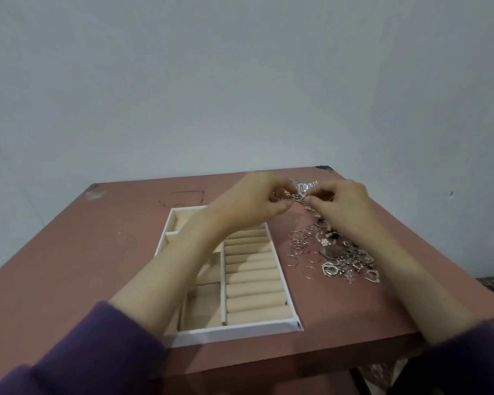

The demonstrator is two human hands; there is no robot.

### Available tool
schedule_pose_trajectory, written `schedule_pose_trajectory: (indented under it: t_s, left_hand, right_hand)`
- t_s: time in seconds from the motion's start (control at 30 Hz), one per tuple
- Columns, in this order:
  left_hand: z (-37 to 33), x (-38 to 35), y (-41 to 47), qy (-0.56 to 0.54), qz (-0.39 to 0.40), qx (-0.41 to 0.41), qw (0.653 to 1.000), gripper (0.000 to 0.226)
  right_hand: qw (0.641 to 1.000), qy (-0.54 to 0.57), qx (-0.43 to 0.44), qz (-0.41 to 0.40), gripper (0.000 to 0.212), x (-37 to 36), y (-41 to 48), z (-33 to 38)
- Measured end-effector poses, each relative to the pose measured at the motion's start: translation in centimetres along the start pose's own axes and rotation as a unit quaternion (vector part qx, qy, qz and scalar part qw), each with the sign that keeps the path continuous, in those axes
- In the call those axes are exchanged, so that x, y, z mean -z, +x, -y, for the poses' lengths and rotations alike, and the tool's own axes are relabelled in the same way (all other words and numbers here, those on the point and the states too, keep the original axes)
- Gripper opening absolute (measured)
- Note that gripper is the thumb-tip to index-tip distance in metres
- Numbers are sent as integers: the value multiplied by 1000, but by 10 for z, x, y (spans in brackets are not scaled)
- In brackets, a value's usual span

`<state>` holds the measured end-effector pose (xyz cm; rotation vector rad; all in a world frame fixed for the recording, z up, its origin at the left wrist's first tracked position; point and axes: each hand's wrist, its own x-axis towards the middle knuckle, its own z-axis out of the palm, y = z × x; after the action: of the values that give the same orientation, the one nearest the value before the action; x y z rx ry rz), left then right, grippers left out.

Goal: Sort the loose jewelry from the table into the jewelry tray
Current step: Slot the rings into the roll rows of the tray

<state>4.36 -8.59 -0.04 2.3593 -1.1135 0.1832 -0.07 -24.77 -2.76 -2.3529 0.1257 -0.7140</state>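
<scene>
Jewelry links (pixel 295 197), a small tangle of thin metal, are pinched between the curled fingers (pixel 283 205) of the left hand (pixel 254 199) and those of the right hand (pixel 341 205), the two almost touching. Just beyond the fingertips lies a flat silver link band (pixel 307 186). Back from them, under the right wrist, the loose jewelry heap (pixel 337 259) glitters: thin wire rings (pixel 300 243), openwork hearts (pixel 372 276), beaded bits. Left of the fingers, beneath the left forearm, sits the jewelry tray (pixel 234 333), white-rimmed, with soft beige rolls and square compartments, on the reddish-brown table (pixel 69 252).
</scene>
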Motion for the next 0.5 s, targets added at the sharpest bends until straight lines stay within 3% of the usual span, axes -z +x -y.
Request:
schedule_pose_trajectory:
  t_s: [0.07,0.13,0.23,0.5]
  left_hand:
    - [9,20,-20,-57,-37,23,997,21]
    - [24,31,-42,-103,-47,52,992,19]
    - [45,30,-64,-156,-67,98,981,18]
    - [53,18,-71,-196,-104,104,970,19]
  right_hand:
    - [997,81,-3,18,7,5,-5,13]
    - [986,133,10,97,6,4,-8,28]
    - [969,133,44,202,8,-10,-3,46]
    - [961,104,62,250,10,-24,-1,48]
